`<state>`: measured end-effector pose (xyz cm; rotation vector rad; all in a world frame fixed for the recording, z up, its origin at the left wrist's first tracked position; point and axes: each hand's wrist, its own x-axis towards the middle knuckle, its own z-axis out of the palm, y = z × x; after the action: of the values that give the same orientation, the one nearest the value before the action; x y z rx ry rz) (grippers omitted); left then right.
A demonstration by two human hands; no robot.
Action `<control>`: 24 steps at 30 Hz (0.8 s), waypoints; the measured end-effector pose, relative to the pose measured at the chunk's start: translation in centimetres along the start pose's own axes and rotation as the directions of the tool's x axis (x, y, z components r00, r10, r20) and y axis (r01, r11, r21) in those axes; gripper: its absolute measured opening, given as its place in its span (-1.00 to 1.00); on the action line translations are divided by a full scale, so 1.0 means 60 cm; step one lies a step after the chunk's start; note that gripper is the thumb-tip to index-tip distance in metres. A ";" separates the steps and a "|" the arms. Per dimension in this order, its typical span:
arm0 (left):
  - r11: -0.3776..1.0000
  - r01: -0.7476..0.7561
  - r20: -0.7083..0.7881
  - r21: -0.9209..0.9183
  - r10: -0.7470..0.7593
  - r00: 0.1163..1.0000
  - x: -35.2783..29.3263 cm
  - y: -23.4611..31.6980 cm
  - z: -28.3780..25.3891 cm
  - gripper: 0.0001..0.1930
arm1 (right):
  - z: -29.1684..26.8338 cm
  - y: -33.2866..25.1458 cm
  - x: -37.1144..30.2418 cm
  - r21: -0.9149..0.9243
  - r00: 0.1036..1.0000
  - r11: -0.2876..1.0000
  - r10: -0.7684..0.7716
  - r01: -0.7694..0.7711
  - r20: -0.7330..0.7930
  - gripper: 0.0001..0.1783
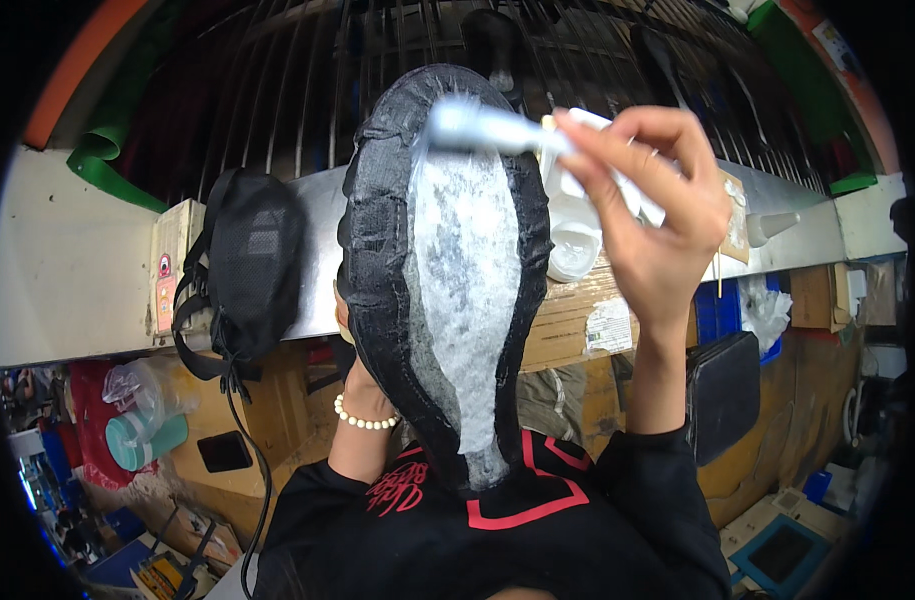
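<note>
A black shoe upper (pixel 377 220) is held sole side up in front of me, toe away from me. White coating covers its middle strip (pixel 467 260); the gathered black edge surrounds it. My left hand (pixel 344 315) holds the shoe from behind on the left; most of its fingers are hidden. Between thumb and fingers, my right hand (pixel 662 190) grips a brush (pixel 477 125), whose pale head is motion-blurred and lies over the toe end. Beneath that hand stands a white tub (pixel 574 250) with whitish contents.
Beyond the metal ledge is a rack of rods (pixel 297 110) with another black shoe (pixel 492 45). A black bag (pixel 257 260) sits on the left, its strap hanging down. Cardboard (pixel 567 330) lies under the tub, and a white cone-shaped nozzle (pixel 774 227) rests farther right.
</note>
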<state>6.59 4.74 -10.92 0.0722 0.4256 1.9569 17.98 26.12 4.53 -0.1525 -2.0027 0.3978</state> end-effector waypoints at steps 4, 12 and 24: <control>1.000 -0.001 0.004 0.010 0.001 1.000 -0.001 0.002 0.001 -0.24 | -0.033 -0.010 0.005 0.079 0.999 0.996 0.034 -0.035 0.017 -0.61; 1.000 0.004 0.012 0.031 -0.004 1.000 -0.013 0.008 -0.005 -0.23 | -0.034 -0.009 0.011 -0.028 0.997 0.999 0.031 -0.029 0.072 -0.67; 0.999 0.025 0.015 0.042 -0.025 1.000 -0.012 0.003 -0.003 -0.21 | -0.029 -0.016 0.003 0.035 1.000 0.999 -0.010 0.010 0.005 -0.63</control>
<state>6.67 3.97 -10.93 0.1087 0.4552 1.9217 19.53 25.64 5.70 -0.1200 -1.9999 0.4272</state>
